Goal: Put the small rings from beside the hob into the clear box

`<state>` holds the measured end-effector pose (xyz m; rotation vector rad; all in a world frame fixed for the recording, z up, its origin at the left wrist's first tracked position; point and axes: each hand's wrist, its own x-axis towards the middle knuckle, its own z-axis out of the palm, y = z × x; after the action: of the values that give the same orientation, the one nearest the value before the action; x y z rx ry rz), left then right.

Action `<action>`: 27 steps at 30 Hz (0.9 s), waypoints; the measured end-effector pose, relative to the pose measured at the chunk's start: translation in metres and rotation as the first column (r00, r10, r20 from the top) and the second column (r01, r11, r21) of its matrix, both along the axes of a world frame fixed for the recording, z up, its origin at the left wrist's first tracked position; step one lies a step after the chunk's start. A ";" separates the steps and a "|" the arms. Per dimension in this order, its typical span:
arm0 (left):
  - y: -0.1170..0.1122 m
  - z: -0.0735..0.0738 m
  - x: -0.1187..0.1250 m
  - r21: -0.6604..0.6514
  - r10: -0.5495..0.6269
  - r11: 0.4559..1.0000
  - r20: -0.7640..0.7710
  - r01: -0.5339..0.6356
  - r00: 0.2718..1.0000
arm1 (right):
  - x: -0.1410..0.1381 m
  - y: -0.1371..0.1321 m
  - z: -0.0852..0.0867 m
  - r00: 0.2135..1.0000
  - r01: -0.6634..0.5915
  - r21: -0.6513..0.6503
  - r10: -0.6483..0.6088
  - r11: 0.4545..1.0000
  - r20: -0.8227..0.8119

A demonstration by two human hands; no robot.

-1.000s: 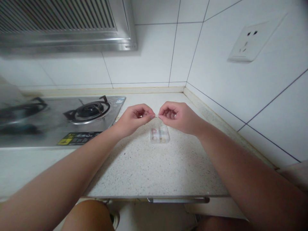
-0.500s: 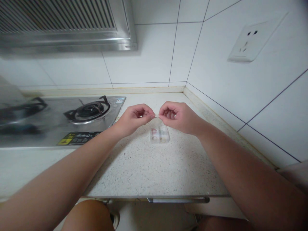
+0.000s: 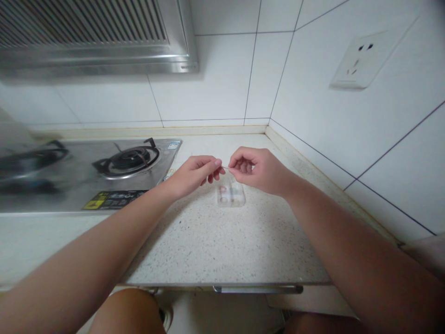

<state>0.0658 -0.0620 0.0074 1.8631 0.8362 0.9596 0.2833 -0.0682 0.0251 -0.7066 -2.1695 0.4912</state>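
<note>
Both my hands hover above a speckled countertop (image 3: 215, 241), just over a small clear plastic box (image 3: 231, 195) with reddish and pale bits inside. My right hand (image 3: 255, 169) pinches a thin pale thread-like piece (image 3: 225, 167) between thumb and forefinger. My left hand (image 3: 194, 174) has its fingers curled and drawn together, with the fingertips right at the other end of that piece. Whether the left fingers grip it I cannot make out.
A steel gas stove (image 3: 104, 169) with a black burner (image 3: 128, 160) lies to the left. A range hood (image 3: 93, 37) hangs above it. White tiled walls meet at the corner; a wall socket (image 3: 361, 62) is on the right. A drawer handle (image 3: 257, 289) sits below the counter edge.
My left hand has dropped slightly and its fingers have turned downward, loosening from the earlier pinch. My right hand and the clear box have stayed in place.
</note>
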 end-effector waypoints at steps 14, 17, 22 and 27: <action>-0.005 0.005 0.003 0.024 0.038 0.999 -0.013 -0.038 0.999 | 0.000 0.001 -0.001 1.000 0.020 0.009 -0.020 1.000 0.014; -0.004 0.004 0.002 0.040 0.037 0.999 -0.008 -0.037 0.999 | 0.000 0.001 -0.001 0.998 0.061 -0.039 -0.061 0.997 -0.007; -0.005 0.005 0.003 0.055 0.036 0.998 -0.028 -0.034 0.999 | -0.001 0.004 -0.002 0.997 0.077 -0.118 -0.079 0.990 -0.013; -0.006 0.004 0.002 0.065 0.019 0.998 -0.069 -0.014 0.997 | -0.002 0.005 -0.004 0.999 0.042 -0.184 -0.043 0.982 0.000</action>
<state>0.0680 -0.0676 0.0116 1.9576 0.8730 0.9462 0.2817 -0.0631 0.0216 -0.8494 -2.1189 0.6759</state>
